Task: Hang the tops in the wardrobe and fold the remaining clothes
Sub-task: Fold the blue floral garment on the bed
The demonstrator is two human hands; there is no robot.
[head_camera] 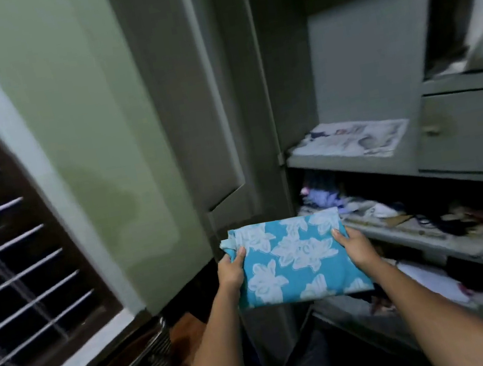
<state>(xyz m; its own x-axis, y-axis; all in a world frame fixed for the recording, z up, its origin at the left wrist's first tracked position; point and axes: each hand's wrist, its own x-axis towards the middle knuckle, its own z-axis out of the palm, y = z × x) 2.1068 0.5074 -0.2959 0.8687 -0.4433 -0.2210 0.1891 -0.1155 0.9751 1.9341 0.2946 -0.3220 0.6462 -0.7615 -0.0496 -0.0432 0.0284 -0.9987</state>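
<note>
Head view: left hand (231,269) and right hand (356,248) each grip the folded blue floral cloth (295,261), held just before the wardrobe shelves (354,160).

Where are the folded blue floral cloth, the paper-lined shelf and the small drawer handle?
Folded blue floral cloth (294,260): head view, on the middle of its top face.
Paper-lined shelf (342,161): head view, on its bare front edge.
Small drawer handle (431,129): head view, on the handle's middle.

Head camera looks down, close over both forearms, toward wardrobe shelves (358,160)
</note>
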